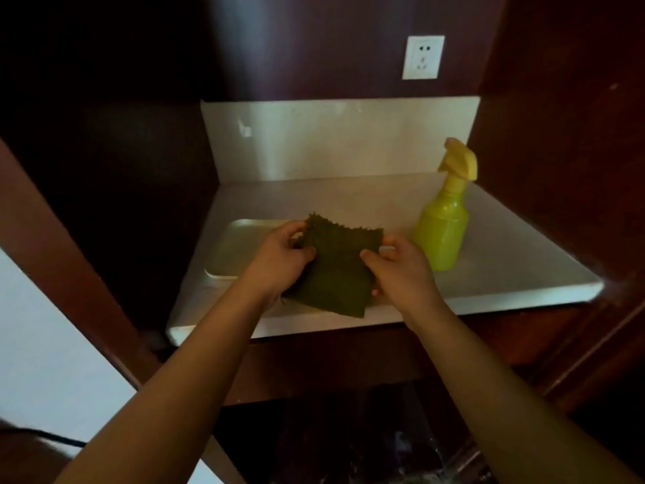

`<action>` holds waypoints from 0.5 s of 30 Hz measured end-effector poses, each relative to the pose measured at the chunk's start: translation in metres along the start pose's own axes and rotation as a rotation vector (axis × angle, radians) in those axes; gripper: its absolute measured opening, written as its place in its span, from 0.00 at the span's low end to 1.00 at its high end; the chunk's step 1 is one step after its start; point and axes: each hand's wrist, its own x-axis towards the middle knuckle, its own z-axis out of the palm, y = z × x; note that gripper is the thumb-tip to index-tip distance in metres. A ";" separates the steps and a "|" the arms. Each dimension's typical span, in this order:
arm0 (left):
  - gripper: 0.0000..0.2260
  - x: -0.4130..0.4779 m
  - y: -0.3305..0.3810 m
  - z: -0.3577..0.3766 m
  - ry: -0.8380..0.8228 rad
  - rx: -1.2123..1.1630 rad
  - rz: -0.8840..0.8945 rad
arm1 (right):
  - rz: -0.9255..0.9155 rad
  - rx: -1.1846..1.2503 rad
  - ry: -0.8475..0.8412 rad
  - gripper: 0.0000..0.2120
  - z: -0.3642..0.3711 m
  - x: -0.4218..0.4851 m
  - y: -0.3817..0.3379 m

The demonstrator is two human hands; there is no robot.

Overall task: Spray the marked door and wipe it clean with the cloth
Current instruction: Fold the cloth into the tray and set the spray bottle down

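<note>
The cloth (335,263) hung just left of the spray bottle (443,225), held up over the counter (506,260) on which the bottle stood. The left hand (279,256) pinched the cloth's edge farther from the bottle, thumb in front and fingers curled behind. The right hand (401,267) pinched the edge nearer the bottle in the same way, close to the bottle but not touching it. Neither hand held anything else.

The cloth looked light, soft and limp, doubled over with a fuzzy top edge, so it would likely sag wherever it was unsupported. Bunching it into one palm would probably suit wiping better than a pinch at the edges.

The bottle stood upright. It was smooth plastic, and how full it was could not be told. It was probably best gripped round the narrow neck under the trigger head. A pale tray (241,246) lay farther left of the bottle, behind the left hand. The marked door could not be made out.
</note>
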 end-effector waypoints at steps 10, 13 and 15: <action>0.14 0.086 -0.030 -0.016 0.344 0.257 -0.040 | -0.038 -0.469 -0.148 0.12 0.043 0.115 0.007; 0.14 0.095 -0.037 -0.014 0.381 0.385 -0.038 | -0.103 -0.587 -0.175 0.14 0.047 0.121 0.014; 0.13 0.095 -0.044 -0.015 0.398 0.432 -0.041 | -0.161 -0.674 -0.185 0.16 0.049 0.121 0.016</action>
